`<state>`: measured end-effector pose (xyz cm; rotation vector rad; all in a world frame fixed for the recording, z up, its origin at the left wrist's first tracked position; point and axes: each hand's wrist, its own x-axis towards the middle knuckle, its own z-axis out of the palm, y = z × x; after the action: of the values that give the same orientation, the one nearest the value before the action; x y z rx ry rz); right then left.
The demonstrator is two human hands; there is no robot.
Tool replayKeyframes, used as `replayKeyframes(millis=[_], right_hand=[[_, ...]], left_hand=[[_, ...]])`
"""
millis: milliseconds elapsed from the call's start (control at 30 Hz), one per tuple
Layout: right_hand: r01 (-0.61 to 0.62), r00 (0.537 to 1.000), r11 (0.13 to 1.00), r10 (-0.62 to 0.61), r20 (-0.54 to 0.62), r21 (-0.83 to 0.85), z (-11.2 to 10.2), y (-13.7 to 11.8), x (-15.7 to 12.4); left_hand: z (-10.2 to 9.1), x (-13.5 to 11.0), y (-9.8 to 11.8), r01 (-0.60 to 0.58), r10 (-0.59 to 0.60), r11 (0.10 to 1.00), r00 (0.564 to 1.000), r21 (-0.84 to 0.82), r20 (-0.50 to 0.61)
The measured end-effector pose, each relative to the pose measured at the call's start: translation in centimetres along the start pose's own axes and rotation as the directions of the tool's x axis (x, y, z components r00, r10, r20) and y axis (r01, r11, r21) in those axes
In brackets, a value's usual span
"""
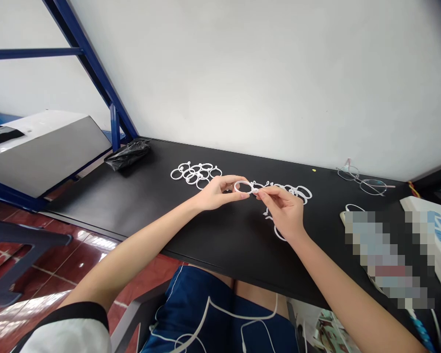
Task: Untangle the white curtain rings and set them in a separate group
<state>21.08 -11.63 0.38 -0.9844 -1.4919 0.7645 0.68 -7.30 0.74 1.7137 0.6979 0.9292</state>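
A white plastic ring point(244, 182) is held between both hands over the black table. My left hand point(220, 192) pinches its left and lower side between thumb and fingers. With thumb and forefinger together, my right hand point(283, 208) grips the small clasp end point(256, 190) on the ring's right side. Behind and beside the right hand lie several more white rings point(303, 192), partly covered by it. One further ring point(279, 234) shows just below that hand. Left of my left hand, a cluster of white rings with small knobs point(194, 172) rests on the table.
Eyeglasses point(373, 187) lie at the back right. Near them are a pixelated device point(385, 260) and a white power strip point(435, 235). A black plastic bag point(128, 155) sits at the far left corner by a blue metal frame point(95, 73). A white cable point(206, 314) crosses my lap.
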Motion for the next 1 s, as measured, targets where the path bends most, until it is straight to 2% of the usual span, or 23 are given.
replayKeyframes(millis=[267, 433, 533, 633, 733, 833, 1000], right_hand=[[-0.043, 0.999, 0.999, 0.042, -0.017, -0.026, -0.1, 0.6, 0.2], [-0.074, 0.987, 0.997, 0.068, -0.144, -0.037, -0.4, 1.0, 0.6], [-0.074, 0.974, 0.995, 0.058, -0.218, -0.064, -0.9, 1.5, 0.9], [-0.066, 0.971, 0.992, 0.039, -0.235, -0.112, -1.3, 2.0, 1.1], [-0.067, 0.977, 0.986, 0.034, -0.212, -0.154, -1.4, 2.2, 1.2], [-0.063, 0.983, 0.981, 0.03, -0.179, -0.182, -1.2, 2.4, 1.2], [-0.065, 0.986, 0.977, 0.031, -0.162, -0.204, -1.1, 2.5, 1.2]], left_hand=[[0.0, 0.0, 0.1, -0.01, 0.013, 0.998, 0.999, 0.058, -0.043], [-0.1, 0.0, 0.5, -0.025, 0.024, 0.999, 0.998, -0.02, -0.06], [-0.2, 0.0, 0.6, -0.021, 0.02, 1.0, 0.995, -0.011, -0.101], [-0.3, 0.0, 0.8, -0.027, 0.037, 0.997, 0.988, 0.067, -0.149], [-0.3, -0.1, 1.1, -0.053, 0.096, 0.973, 0.978, 0.225, -0.188], [-0.3, -0.2, 1.2, -0.077, 0.153, 0.924, 0.972, 0.374, -0.178], [-0.3, -0.2, 1.0, -0.086, 0.161, 0.899, 0.977, 0.429, -0.142]])
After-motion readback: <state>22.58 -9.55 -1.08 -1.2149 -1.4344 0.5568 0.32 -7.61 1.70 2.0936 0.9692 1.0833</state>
